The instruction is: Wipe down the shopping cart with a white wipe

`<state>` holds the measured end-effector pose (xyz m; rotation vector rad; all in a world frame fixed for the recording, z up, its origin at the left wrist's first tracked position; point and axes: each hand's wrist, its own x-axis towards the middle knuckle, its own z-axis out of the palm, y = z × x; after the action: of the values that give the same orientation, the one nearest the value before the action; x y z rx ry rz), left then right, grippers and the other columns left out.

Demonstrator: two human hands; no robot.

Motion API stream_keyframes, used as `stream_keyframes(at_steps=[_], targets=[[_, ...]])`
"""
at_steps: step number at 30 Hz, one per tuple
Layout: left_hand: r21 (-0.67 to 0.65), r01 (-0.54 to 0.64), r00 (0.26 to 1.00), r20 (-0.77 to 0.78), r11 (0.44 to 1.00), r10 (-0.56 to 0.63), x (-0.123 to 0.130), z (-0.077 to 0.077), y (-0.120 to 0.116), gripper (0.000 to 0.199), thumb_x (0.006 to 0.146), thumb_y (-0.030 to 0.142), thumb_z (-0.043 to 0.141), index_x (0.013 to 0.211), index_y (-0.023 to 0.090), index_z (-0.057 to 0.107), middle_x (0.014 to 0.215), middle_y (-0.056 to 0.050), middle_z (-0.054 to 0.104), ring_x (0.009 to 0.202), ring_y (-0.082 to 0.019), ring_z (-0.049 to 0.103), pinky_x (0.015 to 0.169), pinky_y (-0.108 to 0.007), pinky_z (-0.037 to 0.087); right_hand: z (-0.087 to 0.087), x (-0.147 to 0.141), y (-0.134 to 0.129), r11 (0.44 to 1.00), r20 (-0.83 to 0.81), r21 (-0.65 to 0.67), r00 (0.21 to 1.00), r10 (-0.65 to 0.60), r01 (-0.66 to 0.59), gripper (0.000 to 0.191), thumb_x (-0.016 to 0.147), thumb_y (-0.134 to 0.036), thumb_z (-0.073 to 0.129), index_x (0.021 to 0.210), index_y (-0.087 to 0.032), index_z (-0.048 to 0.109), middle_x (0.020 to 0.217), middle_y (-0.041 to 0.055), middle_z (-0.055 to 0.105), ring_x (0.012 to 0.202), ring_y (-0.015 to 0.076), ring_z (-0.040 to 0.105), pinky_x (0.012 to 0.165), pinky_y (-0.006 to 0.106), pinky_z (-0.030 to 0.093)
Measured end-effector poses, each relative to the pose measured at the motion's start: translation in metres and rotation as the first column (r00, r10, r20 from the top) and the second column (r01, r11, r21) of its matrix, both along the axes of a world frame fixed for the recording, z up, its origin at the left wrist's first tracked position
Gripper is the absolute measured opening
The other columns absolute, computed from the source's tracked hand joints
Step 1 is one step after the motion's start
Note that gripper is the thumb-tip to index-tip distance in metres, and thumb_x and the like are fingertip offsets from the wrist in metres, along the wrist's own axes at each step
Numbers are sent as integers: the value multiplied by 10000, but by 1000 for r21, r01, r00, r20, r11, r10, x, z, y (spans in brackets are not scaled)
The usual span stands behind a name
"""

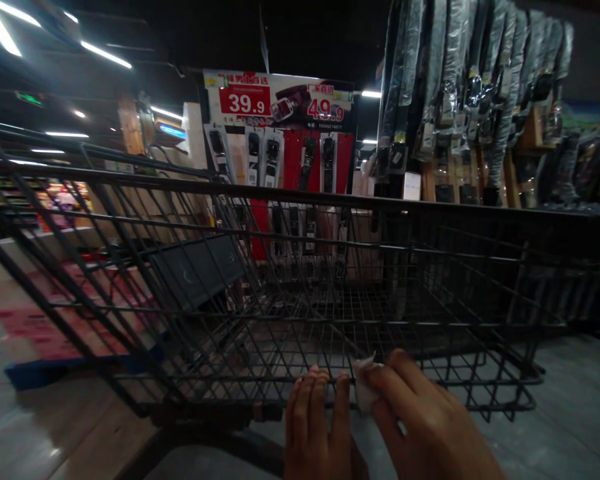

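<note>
A dark wire shopping cart [300,313] stands side-on right in front of me. My right hand [425,420] pinches a crumpled white tissue [366,387] against a low wire on the cart's near side. Just left of it, my left hand [320,420] has its fingers stretched upward, with the fingertips at the same low wire. I see nothing held in the left hand. The wire basket looks empty, and a grey panel [197,270] is fixed inside its left part.
Packaged belts hang on a display [305,160] behind the cart, below a price sign [287,103]. More wrapped belts [450,80] hang at the upper right. Pink and white boxes [75,320] sit on a blue pallet [45,373] at the left.
</note>
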<state>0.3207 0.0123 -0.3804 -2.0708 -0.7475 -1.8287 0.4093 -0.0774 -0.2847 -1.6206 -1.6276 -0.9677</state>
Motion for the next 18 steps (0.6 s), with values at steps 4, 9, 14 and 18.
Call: stream_keyframes(at_steps=[4, 9, 14, 18], targets=[[39, -12, 994, -104, 999, 16, -1, -2, -4, 513, 764, 125, 449, 1262, 206, 540, 1163, -105, 573, 1180, -258, 480, 1022, -422, 365, 0, 4, -4, 1000, -34, 22, 999, 16, -15, 348, 837, -64, 332, 831, -157, 667, 803, 95, 696, 573, 135, 671, 466, 215, 542], [60, -2, 995, -101, 998, 8, 1, -1, -9, 549, 762, 102, 447, 1295, 214, 515, 1142, -89, 600, 1178, -246, 484, 1058, -431, 330, -4, 8, -14, 999, 26, 31, 1000, 14, -14, 328, 863, -91, 327, 734, -175, 616, 649, 43, 636, 466, 111, 617, 393, 182, 483], [82, 13, 990, -145, 997, -1, 4, 6, -13, 446, 757, 45, 425, 1134, 200, 606, 1109, -65, 619, 1147, -202, 495, 1093, -375, 286, -13, 17, -23, 1000, 57, 22, 998, -18, 16, 305, 878, -117, 340, 711, -188, 585, 628, 29, 612, 434, 110, 597, 385, 188, 479], [125, 26, 985, -175, 992, -3, 4, 7, -13, 466, 742, 35, 419, 1138, 194, 606, 1111, -61, 623, 1159, -204, 498, 1042, -356, 350, -19, 32, -34, 994, 8, -104, 1000, 20, -19, 241, 840, -95, 386, 806, -195, 602, 714, 29, 650, 518, 102, 636, 441, 163, 503]])
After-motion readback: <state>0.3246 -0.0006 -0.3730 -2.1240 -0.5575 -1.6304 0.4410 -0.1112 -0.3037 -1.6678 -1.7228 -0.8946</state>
